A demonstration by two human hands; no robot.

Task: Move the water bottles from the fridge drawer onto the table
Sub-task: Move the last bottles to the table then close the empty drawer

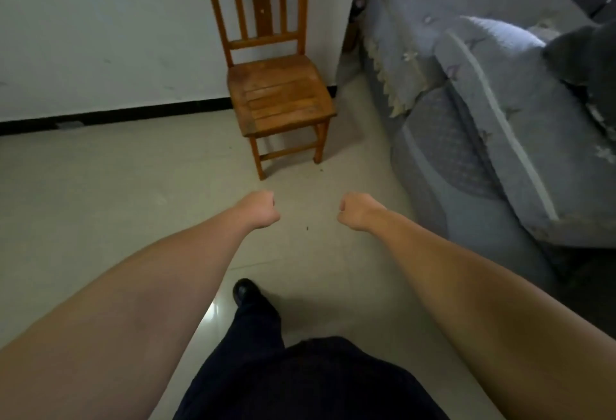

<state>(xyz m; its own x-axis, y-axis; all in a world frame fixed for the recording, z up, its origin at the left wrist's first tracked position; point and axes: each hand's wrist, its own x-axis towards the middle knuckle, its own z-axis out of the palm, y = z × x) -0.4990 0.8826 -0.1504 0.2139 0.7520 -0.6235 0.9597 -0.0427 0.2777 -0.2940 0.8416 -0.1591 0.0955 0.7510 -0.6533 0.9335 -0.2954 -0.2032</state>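
Observation:
No water bottle, fridge drawer or table shows in the head view. My left hand (pixel 261 208) is stretched out in front of me above the floor, curled into a fist with nothing in it. My right hand (pixel 356 211) is held level with it a short way to the right, also closed into an empty fist. Both bare forearms reach in from the bottom corners.
A wooden high-backed chair (pixel 281 96) stands ahead against the white wall. A grey-blue patterned sofa (pixel 483 113) fills the right side. Pale tiled floor (pixel 100 193) spreads to the left and ahead. My dark trouser leg and black shoe (pixel 245 291) step forward below.

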